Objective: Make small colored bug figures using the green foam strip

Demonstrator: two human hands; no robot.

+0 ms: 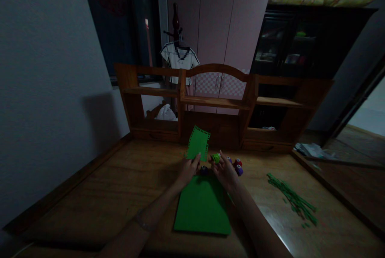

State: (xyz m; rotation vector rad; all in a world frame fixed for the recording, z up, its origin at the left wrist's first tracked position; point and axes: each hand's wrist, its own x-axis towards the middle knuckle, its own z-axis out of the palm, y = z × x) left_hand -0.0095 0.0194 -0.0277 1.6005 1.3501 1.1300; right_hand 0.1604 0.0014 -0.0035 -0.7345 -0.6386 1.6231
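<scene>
My left hand (pixel 191 166) pinches the lower edge of a green paper sheet (pixel 198 144), raised above the table. Small cut-outs run along the sheet's left, top and right edges. Held in the fingers of my right hand (pixel 223 169) is a small green craft punch (pixel 215 158), just right of the sheet and apart from it. A dark punch (pixel 204 169) stands on the table between my hands. Beyond my right hand are a red punch (pixel 238 162) and purple punches (pixel 239 170). Below my hands lies a flat stack of green paper (pixel 203 210).
Thin green paper strips (pixel 293 196) and small scraps lie on the wooden table (pixel 129 194) to the right. A wooden shelf unit (pixel 215 101) stands along the back edge. A wall (pixel 54 89) borders the left side. A plastic bag (pixel 314 150) lies at the far right.
</scene>
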